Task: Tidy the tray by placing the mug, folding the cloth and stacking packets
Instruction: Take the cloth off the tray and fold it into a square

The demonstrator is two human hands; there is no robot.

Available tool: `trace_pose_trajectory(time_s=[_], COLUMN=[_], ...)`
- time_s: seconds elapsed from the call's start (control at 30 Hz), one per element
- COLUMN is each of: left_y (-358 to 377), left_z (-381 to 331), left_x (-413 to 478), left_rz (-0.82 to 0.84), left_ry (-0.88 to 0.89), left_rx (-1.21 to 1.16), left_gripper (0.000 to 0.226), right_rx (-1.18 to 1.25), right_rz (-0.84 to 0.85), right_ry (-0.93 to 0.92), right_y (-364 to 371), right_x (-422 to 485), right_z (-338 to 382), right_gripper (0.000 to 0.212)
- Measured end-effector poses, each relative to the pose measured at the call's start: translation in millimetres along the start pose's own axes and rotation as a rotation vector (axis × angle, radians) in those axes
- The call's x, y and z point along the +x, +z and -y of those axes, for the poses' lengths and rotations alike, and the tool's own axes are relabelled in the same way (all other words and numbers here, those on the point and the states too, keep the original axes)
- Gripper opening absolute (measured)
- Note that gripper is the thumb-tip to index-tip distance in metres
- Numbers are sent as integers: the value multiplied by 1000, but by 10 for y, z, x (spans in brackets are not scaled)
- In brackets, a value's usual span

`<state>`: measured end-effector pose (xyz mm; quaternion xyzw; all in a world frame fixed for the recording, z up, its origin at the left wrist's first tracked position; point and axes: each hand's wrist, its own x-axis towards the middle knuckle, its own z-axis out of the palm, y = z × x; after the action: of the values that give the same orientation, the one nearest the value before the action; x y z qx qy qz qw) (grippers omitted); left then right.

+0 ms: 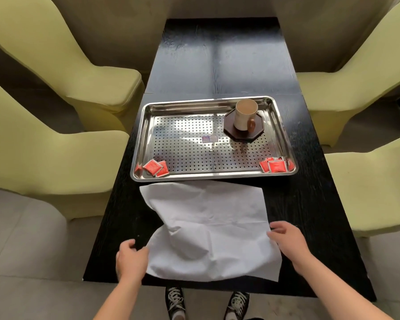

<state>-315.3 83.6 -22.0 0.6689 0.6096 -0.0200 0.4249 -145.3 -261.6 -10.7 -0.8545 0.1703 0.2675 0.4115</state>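
Note:
A white cloth (208, 229) lies spread and creased on the black table, just in front of the steel tray (146, 125). My left hand (131, 257) pinches the cloth's near left edge. My right hand (286, 239) holds its right edge, fingers curled on the fabric. On the tray's far right a cream mug (244, 114) with a brown handle stands upright on a dark octagonal coaster (256, 133). Red packets (156, 167) lie loose in the tray's near left corner. More red packets (276, 166) sit piled in the near right corner.
The black table (217, 61) runs away from me, with yellow-green padded chairs (56, 88) on the left and more chairs (367, 93) on the right. A small label (209, 139) sticks to the tray's perforated floor. My shoes (174, 301) show below the table's near edge.

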Motion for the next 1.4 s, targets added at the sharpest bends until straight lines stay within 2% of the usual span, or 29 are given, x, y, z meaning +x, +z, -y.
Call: trace_pose_trajectory(time_s=[0.07, 0.13, 0.2, 0.23, 0.3, 0.4, 0.57, 0.73, 1.1, 1.4], left_y=[44, 114, 175, 199, 225, 186, 161, 128, 90, 159], left_z=[-275, -647, -1015, -1178, -1404, -1586, -1619, -1670, -1859, -1999], left_x=[78, 209, 394, 477, 625, 705, 785, 856, 1041, 1210], left_rz=[-18, 19, 62, 85, 130, 140, 174, 284, 267, 261], left_ry=[135, 184, 114, 46, -77, -129, -197, -289, -240, -165], left_rx=[6, -160, -385, -521, -696, -708, -753, -885, -859, -792], left_gripper=[58, 64, 65, 56, 9, 18, 14, 12, 6, 12], right_rx=[-104, -78, 302, 533, 820, 977, 1026, 1036, 1032, 1062], right_rz=[-40, -113, -97, -45, 45, 90, 21, -43, -60, -54], right_ry=[-68, -88, 28, 110, 193, 243, 266, 311, 350, 347], right_y=[27, 43, 48, 53, 65, 104, 199, 224, 243, 254], right_x=[178, 358, 528, 588, 681, 776, 907, 1025, 1116, 1245], right_z=[231, 505, 794, 920, 1108, 1251, 1281, 1321, 1498, 1584], right_gripper=[38, 39, 38, 37, 39, 42, 41, 38, 37, 34])
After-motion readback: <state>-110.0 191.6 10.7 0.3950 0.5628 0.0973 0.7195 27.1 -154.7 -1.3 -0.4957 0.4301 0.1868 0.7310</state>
